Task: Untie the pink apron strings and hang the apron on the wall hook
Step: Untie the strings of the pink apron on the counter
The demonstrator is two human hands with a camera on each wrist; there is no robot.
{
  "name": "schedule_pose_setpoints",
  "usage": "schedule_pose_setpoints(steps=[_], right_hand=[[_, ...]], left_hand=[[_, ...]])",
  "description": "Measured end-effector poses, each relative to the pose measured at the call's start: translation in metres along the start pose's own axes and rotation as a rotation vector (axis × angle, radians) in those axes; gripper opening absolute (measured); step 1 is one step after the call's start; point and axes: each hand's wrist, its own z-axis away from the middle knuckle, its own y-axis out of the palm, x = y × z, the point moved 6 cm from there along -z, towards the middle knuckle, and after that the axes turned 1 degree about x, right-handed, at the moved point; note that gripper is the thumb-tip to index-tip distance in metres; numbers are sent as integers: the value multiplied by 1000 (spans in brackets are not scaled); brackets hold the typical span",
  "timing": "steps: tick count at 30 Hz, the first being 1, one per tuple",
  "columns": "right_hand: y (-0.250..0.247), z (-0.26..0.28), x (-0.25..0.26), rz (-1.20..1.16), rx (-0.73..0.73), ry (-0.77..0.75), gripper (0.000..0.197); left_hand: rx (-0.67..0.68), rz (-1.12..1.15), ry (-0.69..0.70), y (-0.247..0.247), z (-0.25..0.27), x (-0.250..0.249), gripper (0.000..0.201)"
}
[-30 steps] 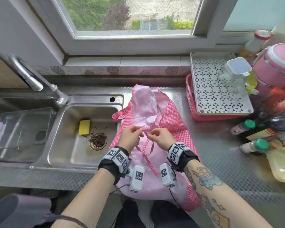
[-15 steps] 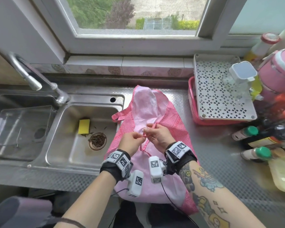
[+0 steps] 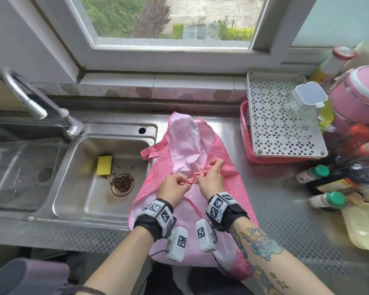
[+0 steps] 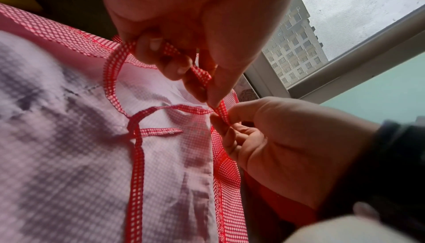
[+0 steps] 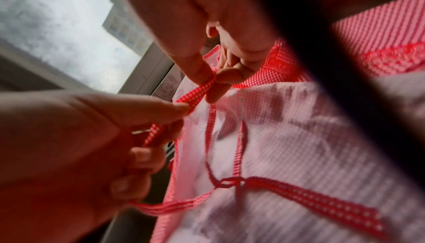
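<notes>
A pink checked apron (image 3: 226, 167) lies flat on the steel counter (image 3: 281, 201), right of the sink. Its thin checked strings (image 3: 190, 182) cross in a loose knot (image 4: 132, 119) over the pale lining. My left hand (image 3: 182, 183) pinches one string (image 4: 200, 76) between thumb and fingers. My right hand (image 3: 199, 179) pinches the same stretch (image 5: 202, 88) just beside it, with its other fingers spread. In the right wrist view a string (image 5: 299, 192) runs from the knot (image 5: 230, 183) across the cloth. No wall hook is in view.
The sink (image 3: 73, 199) on the left holds a yellow sponge (image 3: 104, 168) and a strainer (image 3: 121, 184), with the faucet (image 3: 36, 103) above. On the right stand a pink basket with a white perforated tray (image 3: 275, 128), several bottles (image 3: 315, 175) and a pink pot (image 3: 358, 96).
My hands were apart with a string loop hanging between them. They came together over the knot and now hold a short stretch of string, with the right fingers fanned out.
</notes>
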Motion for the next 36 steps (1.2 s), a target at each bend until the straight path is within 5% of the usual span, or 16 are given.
schedule_pose_setpoints(steps=[3, 11, 14, 17, 21, 27, 30, 33, 36], right_hand=[[3, 0, -1, 138, 37, -66, 25], [-3, -4, -6, 209, 5, -11, 23], [-17, -16, -20, -55, 14, 160, 28], [-31, -22, -42, -743, -16, 446, 30], [-59, -21, -58, -1119, -133, 599, 27], [-65, 1, -74, -942, -164, 592, 9], [-49, 12, -78, -823, -222, 628, 28], [-34, 10, -63, -525, -192, 428, 49], [-11, -3, -42, 21, 13, 137, 46]], left_hand=[[-2, -58, -1, 1, 2, 2, 5], [-12, -155, 31, -2, 1, 9, 8], [-17, -108, 36, -12, -1, 11, 14], [-48, -108, 29, -34, 0, 11, 44], [-114, -609, -11, -74, 2, 10, 32], [55, -723, -163, -78, -11, 43, 35], [150, -607, -149, -56, -11, 54, 31], [193, -503, -136, -37, -13, 54, 43], [211, -533, -84, -20, -21, 52, 43]])
